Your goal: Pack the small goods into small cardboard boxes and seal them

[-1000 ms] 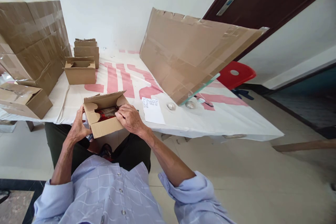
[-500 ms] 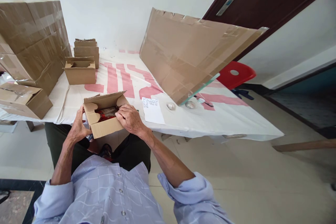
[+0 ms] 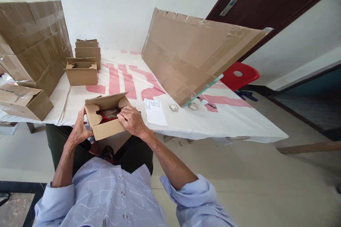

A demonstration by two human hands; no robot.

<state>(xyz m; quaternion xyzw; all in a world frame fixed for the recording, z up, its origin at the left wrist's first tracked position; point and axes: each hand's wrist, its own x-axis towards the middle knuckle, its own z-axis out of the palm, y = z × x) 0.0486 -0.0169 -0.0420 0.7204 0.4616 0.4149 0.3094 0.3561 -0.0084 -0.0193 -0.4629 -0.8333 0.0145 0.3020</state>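
Note:
A small open cardboard box (image 3: 108,130) is held tilted at the table's front edge, above my lap. Its lid flap stands up at the back, and red packaged contents (image 3: 109,115) show inside; what they are I cannot make out. My left hand (image 3: 80,127) is closed round the box's left end, thumb along the lower side. Over the right end lies my right hand (image 3: 131,120), its fingers bent over the rim and partly inside. A white sheet with small printed stickers (image 3: 156,112) lies to the right of that hand.
Several small open boxes (image 3: 81,76) stand in a row at the back left, beside large taped cartons (image 3: 34,39). A closed box (image 3: 25,102) sits at the left edge. Right of centre, a big cardboard sheet (image 3: 191,53) leans upright near two tape rolls (image 3: 174,108). Behind is a red chair (image 3: 239,76).

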